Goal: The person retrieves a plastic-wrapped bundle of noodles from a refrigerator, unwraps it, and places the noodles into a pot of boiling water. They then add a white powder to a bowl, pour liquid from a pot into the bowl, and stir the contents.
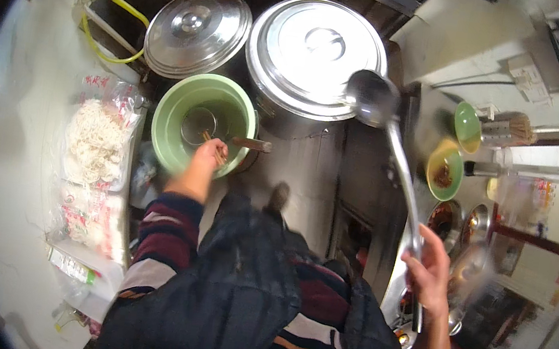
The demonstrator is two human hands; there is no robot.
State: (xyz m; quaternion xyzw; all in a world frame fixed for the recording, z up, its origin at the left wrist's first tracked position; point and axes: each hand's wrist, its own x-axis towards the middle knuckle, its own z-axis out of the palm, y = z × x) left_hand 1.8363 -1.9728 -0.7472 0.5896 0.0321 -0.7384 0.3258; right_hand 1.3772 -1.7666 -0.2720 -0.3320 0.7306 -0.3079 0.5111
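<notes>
My left hand is closed around thin wooden sticks, apparently chopsticks, over the near side of a light green plastic bucket. Inside the bucket is a round object, possibly a strainer; a wooden handle leans over the rim on the right. My right hand grips the metal handle of a long ladle. The ladle's bowl, dark inside, overlaps the right edge of a large steel pot lid in view; whether they touch I cannot tell.
A second steel lid sits behind the bucket, near a yellow hose. On the left counter lie bagged white noodles and a plastic tub. Two green bowls, one with brown contents, and metal containers stand at right.
</notes>
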